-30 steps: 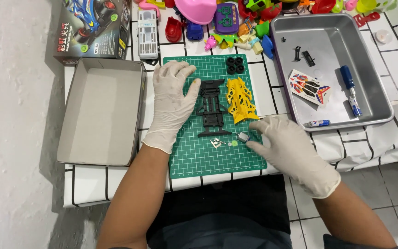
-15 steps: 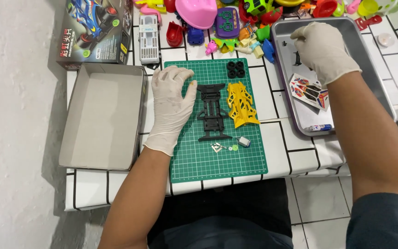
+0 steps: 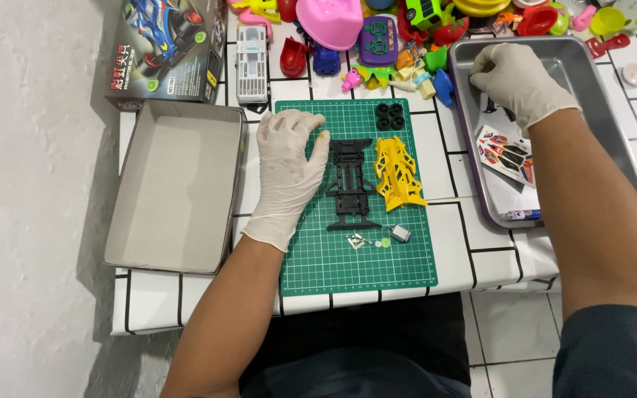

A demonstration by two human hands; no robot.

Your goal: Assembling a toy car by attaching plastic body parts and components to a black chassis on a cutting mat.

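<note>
White gridded table [image 3: 458, 243], head view. Green mat [image 3: 355, 258] at centre; empty box lid [image 3: 178, 184] left of it, steel tray [image 3: 599, 96] right. Left hand [image 3: 287, 173], gloved, lies flat and open on mat's left edge, holding nothing, fingertips just beside black chassis [image 3: 351, 184]. Yellow frame [image 3: 398, 173] touches chassis on its right; four black wheels [image 3: 389, 116] above; small metal bits [image 3: 377, 237] below. Right hand [image 3: 519, 79], gloved, curled inside tray near sticker sheet [image 3: 509, 155]; cannot tell what it holds.
</note>
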